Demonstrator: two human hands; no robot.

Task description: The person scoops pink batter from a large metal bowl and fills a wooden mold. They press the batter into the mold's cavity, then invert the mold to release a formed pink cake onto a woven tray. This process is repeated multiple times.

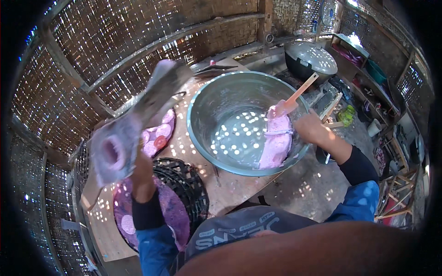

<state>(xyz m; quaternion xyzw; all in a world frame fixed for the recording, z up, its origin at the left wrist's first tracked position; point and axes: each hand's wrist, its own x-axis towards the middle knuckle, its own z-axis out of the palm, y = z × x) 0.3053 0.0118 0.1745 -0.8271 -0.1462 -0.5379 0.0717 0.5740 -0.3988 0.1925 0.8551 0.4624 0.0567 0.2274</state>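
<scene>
Closest to the lens, at six o'clock, a broad dark blurred curve of the person's own body (322, 250) fills the lower edge, above it a grey cloth with pale lettering (244, 227).

At nine o'clock the left hand (138, 158) rises on a blue sleeve with a black cuff, fingers clamped together round a long grey mould, blurred by motion, with a round pink-lined hollow at its near end (113, 154); the mould's far end slants up toward eleven o'clock. Below it, at seven o'clock, a round woven tray covered with purple cloth (172, 214) carries a pale pink disc (127, 224), and a black lattice basket (186, 181) sits just beside it on the pale wooden table (230, 188). Behind the hand, a second purple-lined tray (161, 131) holds several pink rounds.

At the centre, a large round steel basin (239, 122) stands on the table, sun spots speckling its floor. A mass of pink dough (277, 140) lies against the basin's right inner wall at three o'clock.

There the right hand (311, 128) is closed round a spatula with a pale wooden handle and pink blade (292, 100), the blade touching the dough's top, the handle pointing to one o'clock. Beyond it, a black pot with a speckled grey lid (311, 59) sits well apart, near the woven bamboo wall (138, 41).
</scene>
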